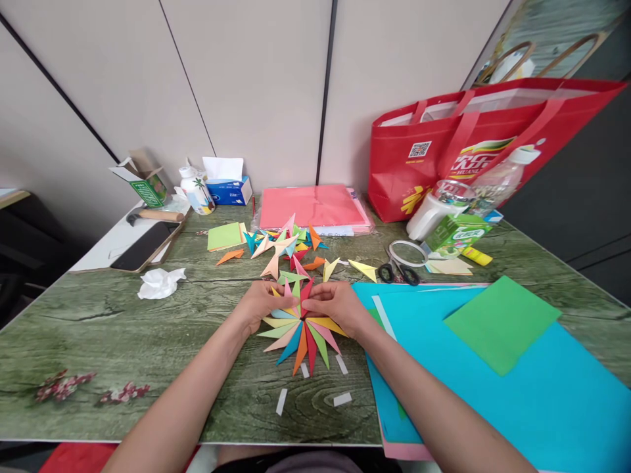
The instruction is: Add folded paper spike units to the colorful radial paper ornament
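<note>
On the table in front of me lies a ring of folded paper points (290,345), a many-coloured paper star with its points fanned outward. At its upper left edge my left hand (259,305) is closed, thumb and fingers pinching the star near a yellow and a pink point. My right hand (340,304) pinches the upper right side, by a red point (307,297). The palms and fingers hide part of the star. Just beyond, several loose folded paper pieces (286,246) lie heaped. Small white paper strips (281,401) are scattered below the star.
Blue paper sheets (444,387) with a green square (503,322) cover the right side. Scissors (398,269) and a tape roll (408,243) lie before a red bag (409,174). Crumpled tissue (160,283), a phone (145,246) and a tissue box (229,190) are leftward.
</note>
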Motion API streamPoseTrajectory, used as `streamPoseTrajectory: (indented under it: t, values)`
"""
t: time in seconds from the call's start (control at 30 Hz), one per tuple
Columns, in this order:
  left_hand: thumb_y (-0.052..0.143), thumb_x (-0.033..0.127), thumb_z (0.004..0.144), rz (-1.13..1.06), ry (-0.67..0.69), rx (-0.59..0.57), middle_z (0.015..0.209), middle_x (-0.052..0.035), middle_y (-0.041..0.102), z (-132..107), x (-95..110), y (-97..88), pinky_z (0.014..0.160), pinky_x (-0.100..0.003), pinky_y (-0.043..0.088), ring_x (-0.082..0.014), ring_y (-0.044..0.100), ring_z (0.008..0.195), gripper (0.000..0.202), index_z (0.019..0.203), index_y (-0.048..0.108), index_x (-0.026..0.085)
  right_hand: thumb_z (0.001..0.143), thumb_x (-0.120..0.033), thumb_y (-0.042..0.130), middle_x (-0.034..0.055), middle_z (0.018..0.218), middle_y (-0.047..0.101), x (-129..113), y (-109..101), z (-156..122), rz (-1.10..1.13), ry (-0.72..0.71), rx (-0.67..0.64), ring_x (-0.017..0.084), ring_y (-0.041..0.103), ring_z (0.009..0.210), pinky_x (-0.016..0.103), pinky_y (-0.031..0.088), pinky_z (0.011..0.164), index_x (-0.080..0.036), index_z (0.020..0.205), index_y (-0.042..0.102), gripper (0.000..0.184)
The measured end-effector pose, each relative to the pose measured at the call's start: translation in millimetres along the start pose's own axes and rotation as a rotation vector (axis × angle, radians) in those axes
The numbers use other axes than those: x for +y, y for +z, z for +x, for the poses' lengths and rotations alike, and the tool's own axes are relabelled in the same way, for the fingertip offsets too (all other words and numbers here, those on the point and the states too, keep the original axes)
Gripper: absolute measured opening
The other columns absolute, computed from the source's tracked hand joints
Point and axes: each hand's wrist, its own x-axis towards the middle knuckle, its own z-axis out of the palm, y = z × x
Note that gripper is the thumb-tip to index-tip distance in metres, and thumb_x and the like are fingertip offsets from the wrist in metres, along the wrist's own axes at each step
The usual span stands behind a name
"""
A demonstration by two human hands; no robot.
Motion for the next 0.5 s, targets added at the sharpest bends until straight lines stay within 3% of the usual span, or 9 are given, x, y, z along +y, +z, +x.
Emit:
streamPoseTrajectory:
  t: [0.3, 0.5]
  values:
    - [0.08, 0.028, 0.042, 0.002, 0.028, 0.011, 0.041, 0.0057, 0.047, 2.6, -3.2, -0.6, 0.034, -0.017, 0.022, -0.0033, 0.036, 0.034, 0.029, 0.053, 0.058, 0.012, 0.049, -0.023, 0.075, -0.0006, 0.056, 0.063, 5.9, 5.3, 5.5, -0.069, -0.03, 0.088, 0.016, 0.061, 0.053, 0.029, 0.052, 0.058, -0.016, 0.065, 0.06, 0.023]
    - [0.079, 0.025, 0.041, -0.023, 0.025, 0.01, 0.041, 0.0053, 0.049, 2.8, -3.4, 0.0, 0.036, -0.017, 0.025, -0.0039, 0.038, 0.036, 0.028, 0.051, 0.057, 0.012, 0.059, -0.016, 0.066, -0.0018, 0.058, 0.062, 10.1, 3.5, 7.9, -0.292, -0.137, 0.136, 0.016, 0.062, 0.056, 0.028, 0.05, 0.057, -0.017, 0.086, 0.053, 0.03]
